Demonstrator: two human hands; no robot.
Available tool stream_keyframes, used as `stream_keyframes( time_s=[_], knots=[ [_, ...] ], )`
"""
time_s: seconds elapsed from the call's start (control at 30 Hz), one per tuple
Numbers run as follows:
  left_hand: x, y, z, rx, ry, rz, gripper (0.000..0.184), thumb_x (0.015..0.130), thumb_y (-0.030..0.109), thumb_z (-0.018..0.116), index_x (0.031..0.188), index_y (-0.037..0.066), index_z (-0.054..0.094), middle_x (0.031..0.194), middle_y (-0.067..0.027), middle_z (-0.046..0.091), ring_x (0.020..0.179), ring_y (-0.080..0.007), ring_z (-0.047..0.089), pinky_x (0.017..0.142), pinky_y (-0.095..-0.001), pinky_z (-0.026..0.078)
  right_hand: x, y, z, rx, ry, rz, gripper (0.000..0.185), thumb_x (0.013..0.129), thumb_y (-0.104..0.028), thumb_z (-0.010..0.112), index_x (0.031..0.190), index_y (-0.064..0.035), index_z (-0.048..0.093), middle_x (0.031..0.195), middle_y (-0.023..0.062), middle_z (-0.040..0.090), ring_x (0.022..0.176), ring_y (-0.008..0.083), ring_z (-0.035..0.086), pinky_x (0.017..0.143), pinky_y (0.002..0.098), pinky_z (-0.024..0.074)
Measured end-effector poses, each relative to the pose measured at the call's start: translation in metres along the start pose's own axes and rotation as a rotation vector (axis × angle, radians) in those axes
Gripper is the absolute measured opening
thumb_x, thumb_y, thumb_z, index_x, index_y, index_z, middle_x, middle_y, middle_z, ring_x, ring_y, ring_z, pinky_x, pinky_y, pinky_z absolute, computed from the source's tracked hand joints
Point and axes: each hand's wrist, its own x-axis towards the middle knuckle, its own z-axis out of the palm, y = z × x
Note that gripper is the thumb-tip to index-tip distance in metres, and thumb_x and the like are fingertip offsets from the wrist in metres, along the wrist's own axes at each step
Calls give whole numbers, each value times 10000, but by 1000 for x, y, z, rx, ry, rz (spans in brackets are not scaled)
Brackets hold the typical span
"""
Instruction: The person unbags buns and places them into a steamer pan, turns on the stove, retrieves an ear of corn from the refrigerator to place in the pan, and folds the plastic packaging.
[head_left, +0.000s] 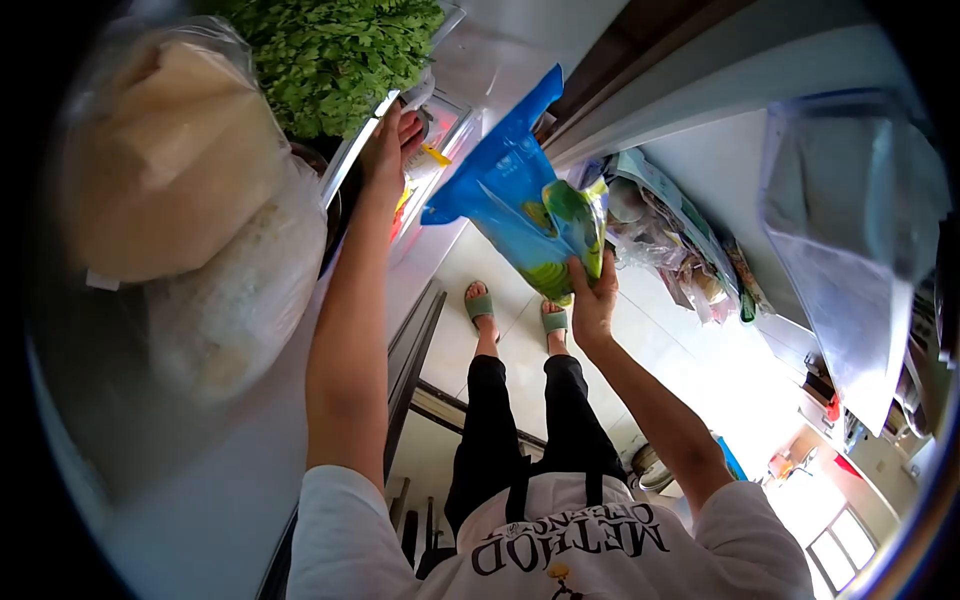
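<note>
Bag [525,200]: glossy, creased; blue at the wide end, green with yellow at the opposite end. Pose: tilted, wide end toward the view's upper left. Location: raised, green end gripped in right hand [597,305].

Packet [520,190]: glossy plastic. Bag [240,300]: filmy plastic. Floor tiles [515,340]: smooth. Shirt [650,575]: matt cloth.

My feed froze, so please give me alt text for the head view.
A person's right hand grips a blue-and-green plastic bag; the left hand is at a shelf edge beside leafy greens. Bulky bags fill the picture's left.
</note>
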Motion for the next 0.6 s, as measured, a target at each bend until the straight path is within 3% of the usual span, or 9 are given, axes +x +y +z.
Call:
stream_keyframes(
  time_s=[0.13, 0.2, 0.23, 0.27, 0.3, 0.37, 0.4, 0.53, 0.6],
  knots=[
    [-64, -27, -7, -231, 85, 50, 467, 925, 450, 603, 1192, 68, 569, 1121, -68, 649, 1070, -177, 601, 880, -328, 488, -46, -46, -24, -17, 77, -11, 164, 934, -55, 612, 1072, -37, 526, 998, 25, 589, 939, 93, 522, 832, 256, 443],
    [-104, -71, -13, -534, 229, -109, 481, 930, 474, 577, 1187, 67, 568, 1125, -70, 647, 1112, -181, 586, 899, -353, 484, -73, -66, -40, 27, 126, 13, 192, 927, -47, 616, 1098, -32, 529, 1030, 28, 603, 943, 100, 534, 834, 265, 450],
    [-118, -116, -29, -769, 31, -104, 500, 939, 505, 546, 1184, 69, 569, 1105, -71, 650, 1083, -188, 594, 923, -371, 473, -88, -69, -53, 52, 106, 22, 259, 932, -33, 602, 1174, -36, 512, 1094, 35, 593, 1003, 116, 531, 878, 278, 442],
    [-179, -103, 2, -811, 89, -214, 527, 938, 537, 530, 1184, 73, 576, 1153, -69, 632, 1104, -201, 578, 956, -373, 458, -101, -68, -67, 74, 82, 27, 329, 936, -18, 588, 1250, -40, 494, 1158, 42, 584, 1063, 132, 528, 921, 291, 433],
    [-221, -107, 14, -990, -90, -430, 598, 917, 569, 542, 1256, 76, 528, 1235, -59, 592, 1171, -216, 541, 995, -391, 439, -111, -71, -79, 93, 52, 25, 400, 941, -3, 574, 1326, -45, 477, 1221, 48, 575, 1124, 148, 525, 964, 305, 425],
    [-293, -126, 36, -1085, -528, -502, 676, 867, 589, 603, 1309, 88, 506, 1278, -49, 574, 1217, -232, 514, 1025, -450, 415, -138, -86, -86, 180, 65, 40, 403, 931, 12, 572, 1321, -47, 486, 1222, 46, 580, 1119, 146, 534, 961, 308, 429],
    [-332, -109, 59, -929, -511, -462, 722, 836, 623, 620, 1326, 105, 510, 1273, -51, 582, 1189, -231, 533, 1035, -469, 399, -150, -87, -96, 201, 58, 39, 397, 931, 14, 567, 1316, -46, 489, 1216, 43, 583, 1115, 146, 537, 961, 310, 430],
    [-380, -140, 71, -571, -570, -463, 626, 838, 437, 705, 1334, 130, 478, 1278, -38, 565, 1186, -216, 536, 1019, -438, 438, -189, -104, -151, -2, -226, -98, 353, 853, -15, 690, 1141, -40, 487, 1304, 112, 557, 1187, 188, 530, 989, 322, 436],
    [-394, -156, 75, -563, -630, -490, 591, 875, 264, 719, 1368, 126, 422, 1298, -27, 537, 1200, -203, 525, 1018, -386, 442, -199, -125, -196, -360, -325, -306, 696, 743, -148, 826, 1296, -55, 414, 1401, 172, 477, 1303, 272, 461, 1067, 414, 384]
  ],
)
